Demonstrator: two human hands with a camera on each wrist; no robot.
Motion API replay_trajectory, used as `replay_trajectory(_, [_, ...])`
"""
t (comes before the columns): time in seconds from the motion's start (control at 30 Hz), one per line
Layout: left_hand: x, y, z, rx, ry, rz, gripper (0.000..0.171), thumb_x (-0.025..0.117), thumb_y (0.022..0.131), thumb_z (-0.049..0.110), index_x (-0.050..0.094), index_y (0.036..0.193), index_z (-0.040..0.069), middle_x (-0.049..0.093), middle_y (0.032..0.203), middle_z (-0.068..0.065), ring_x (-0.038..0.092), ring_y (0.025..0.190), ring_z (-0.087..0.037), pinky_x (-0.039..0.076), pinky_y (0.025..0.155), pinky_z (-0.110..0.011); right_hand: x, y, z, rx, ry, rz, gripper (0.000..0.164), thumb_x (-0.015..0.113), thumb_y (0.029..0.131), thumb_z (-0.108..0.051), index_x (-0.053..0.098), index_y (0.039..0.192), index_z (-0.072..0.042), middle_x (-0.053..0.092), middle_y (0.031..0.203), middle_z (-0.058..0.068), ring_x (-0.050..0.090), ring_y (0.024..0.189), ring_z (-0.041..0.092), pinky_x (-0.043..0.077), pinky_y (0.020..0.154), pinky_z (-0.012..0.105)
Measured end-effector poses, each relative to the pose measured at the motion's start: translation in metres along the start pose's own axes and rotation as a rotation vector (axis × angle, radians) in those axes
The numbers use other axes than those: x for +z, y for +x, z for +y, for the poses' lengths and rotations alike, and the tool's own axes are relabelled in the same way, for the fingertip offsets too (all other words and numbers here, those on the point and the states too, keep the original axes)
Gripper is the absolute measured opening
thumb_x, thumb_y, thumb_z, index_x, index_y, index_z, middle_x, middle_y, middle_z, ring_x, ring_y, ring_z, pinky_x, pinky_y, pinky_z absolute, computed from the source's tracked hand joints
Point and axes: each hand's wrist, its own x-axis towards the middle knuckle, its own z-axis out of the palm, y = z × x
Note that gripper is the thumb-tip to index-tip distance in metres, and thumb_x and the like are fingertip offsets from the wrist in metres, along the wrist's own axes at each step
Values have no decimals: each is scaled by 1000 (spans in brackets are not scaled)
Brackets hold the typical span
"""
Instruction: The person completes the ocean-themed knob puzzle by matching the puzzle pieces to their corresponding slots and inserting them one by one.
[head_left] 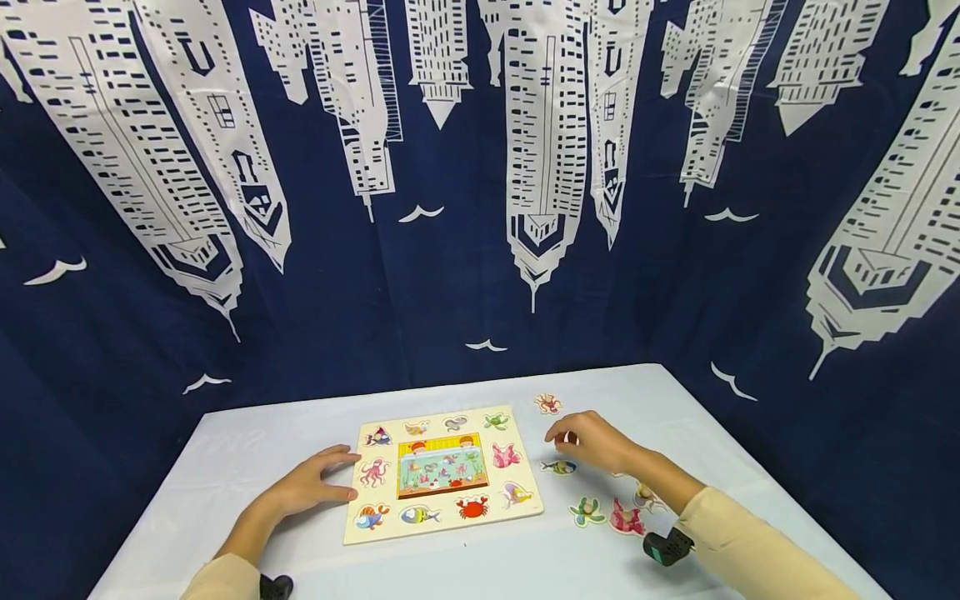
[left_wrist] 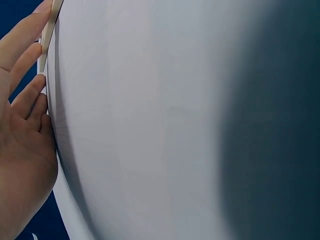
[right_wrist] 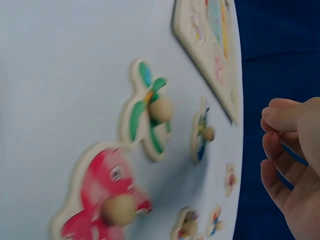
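Note:
A flat wooden puzzle board with sea-animal pictures around a central aquarium scene lies on the table. My left hand is at its left edge, thumb and fingers spread and fingertips touching the edge. To the right of the board, my right hand hovers with loosely bent fingers and nothing between them. Nearest below it lies a striped fish piece with a round wooden knob. Beyond it is a reddish octopus piece. A green turtle piece and a pink fish piece lie closer to me.
Another knobbed piece sits partly behind the right forearm. The table has a pale cover. Behind it hangs a dark blue curtain printed with white buildings. Dark wrist devices are worn on both arms.

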Motion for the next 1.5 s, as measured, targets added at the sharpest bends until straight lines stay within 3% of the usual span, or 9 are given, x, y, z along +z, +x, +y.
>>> replay_trajectory(0.13, [0, -1, -1, -2, -7, -3, 70, 90, 80, 32, 63, 140, 7, 38, 158, -28, 25, 146, -56, 21, 112, -76, 5, -8, 11, -26, 0, -31, 17, 72, 92, 4, 78, 107, -2, 74, 97, 2, 61, 80, 5, 52, 77, 32])
replay_trajectory(0.37, [0, 0, -2, -1, -10, -4, 71, 89, 80, 33, 63, 141, 7, 38, 158, -28, 25, 146, -56, 21, 112, -76, 14, -14, 25, -44, 49, -42, 21, 72, 91, 8, 80, 105, -5, 73, 95, -3, 61, 81, 6, 53, 74, 31])
replay_trajectory(0.7, [1, 4, -1, -2, 4, -9, 71, 89, 80, 34, 63, 141, 8, 38, 159, -27, 25, 146, -55, 21, 112, -76, 21, -12, 37, -51, 58, -104, 20, 73, 92, 5, 82, 101, -11, 71, 100, -7, 62, 91, 9, 54, 83, 34])
replay_trajectory(1.1, [1, 1, -4, -16, -2, -8, 72, 89, 80, 35, 63, 141, 7, 37, 159, -27, 25, 146, -55, 21, 112, -76, 20, -7, 38, -78, 56, -100, 17, 75, 92, 2, 82, 100, -11, 71, 97, -9, 59, 83, 4, 52, 76, 29])
replay_trajectory(1.27, [2, 0, -7, -7, 11, -14, 73, 89, 80, 38, 63, 141, 8, 38, 158, -27, 26, 146, -56, 22, 111, -77, 15, -3, 32, -79, 47, -94, 15, 75, 93, 0, 82, 102, -10, 72, 98, -9, 60, 82, 3, 51, 78, 30])
replay_trajectory(1.5, [1, 2, -7, 14, 1, -4, 72, 89, 80, 36, 63, 140, 7, 38, 158, -28, 26, 145, -57, 22, 111, -76, 8, 12, 20, -95, 51, -95, 12, 76, 93, -2, 81, 104, -5, 73, 96, -4, 61, 78, 3, 55, 68, 24])
